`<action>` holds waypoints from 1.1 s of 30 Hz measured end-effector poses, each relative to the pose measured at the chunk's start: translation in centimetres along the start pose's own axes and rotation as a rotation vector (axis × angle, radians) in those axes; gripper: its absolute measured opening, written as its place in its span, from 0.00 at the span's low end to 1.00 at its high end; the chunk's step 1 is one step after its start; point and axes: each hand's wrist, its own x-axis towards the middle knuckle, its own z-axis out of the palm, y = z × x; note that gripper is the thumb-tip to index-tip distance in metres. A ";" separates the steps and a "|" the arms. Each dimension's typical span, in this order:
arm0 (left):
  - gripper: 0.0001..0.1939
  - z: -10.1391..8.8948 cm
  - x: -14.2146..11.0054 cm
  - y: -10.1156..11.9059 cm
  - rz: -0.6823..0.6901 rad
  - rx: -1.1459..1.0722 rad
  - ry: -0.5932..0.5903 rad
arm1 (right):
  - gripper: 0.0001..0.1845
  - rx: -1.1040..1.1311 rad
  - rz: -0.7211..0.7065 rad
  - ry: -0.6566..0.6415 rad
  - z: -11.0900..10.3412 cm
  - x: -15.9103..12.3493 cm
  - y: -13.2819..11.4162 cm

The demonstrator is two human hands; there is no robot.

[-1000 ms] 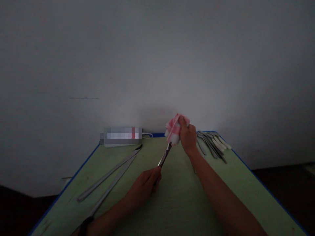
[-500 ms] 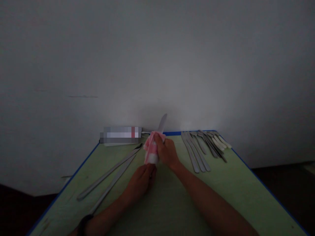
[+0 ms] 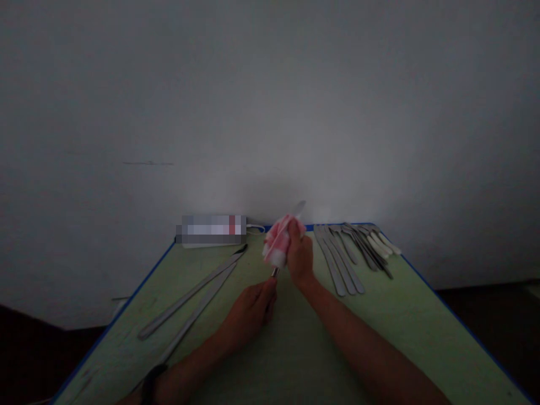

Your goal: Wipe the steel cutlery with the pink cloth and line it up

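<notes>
My left hand (image 3: 252, 313) is closed around the handle of a table knife (image 3: 297, 207), which points up and away over the green table (image 3: 295, 349). My right hand (image 3: 300, 256) grips a pink and white cloth (image 3: 277, 242) wrapped around the blade's middle. Only the blade's tip shows above the cloth, and a short bit of metal shows below it.
A row of metal cutlery (image 3: 337, 259) lies at the back right, with white-handled pieces (image 3: 382, 243) beyond. Two long metal tongs (image 3: 192, 295) lie at the left. A blurred box (image 3: 211, 229) sits at the back edge against the wall.
The cloth in my right hand slid down the blade towards my left hand, then part of the way back up. The knife tip now shows above the cloth.
</notes>
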 end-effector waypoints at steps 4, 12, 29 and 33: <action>0.22 -0.2 0.4 -0.9 -0.028 0.004 0.067 | 0.29 0.051 0.010 -0.121 1.3 -2.1 0.9; 0.26 -0.4 0.0 0.5 -0.024 0.008 0.000 | 0.32 -0.009 -0.049 -0.049 -1.1 1.6 -0.6; 0.25 -0.4 -0.7 0.3 0.029 -0.111 -0.127 | 0.32 0.141 0.021 0.071 -3.6 4.5 -1.0; 0.18 -0.8 -1.5 0.3 0.132 -0.284 -0.378 | 0.31 0.188 0.013 0.114 -4.2 5.2 -1.1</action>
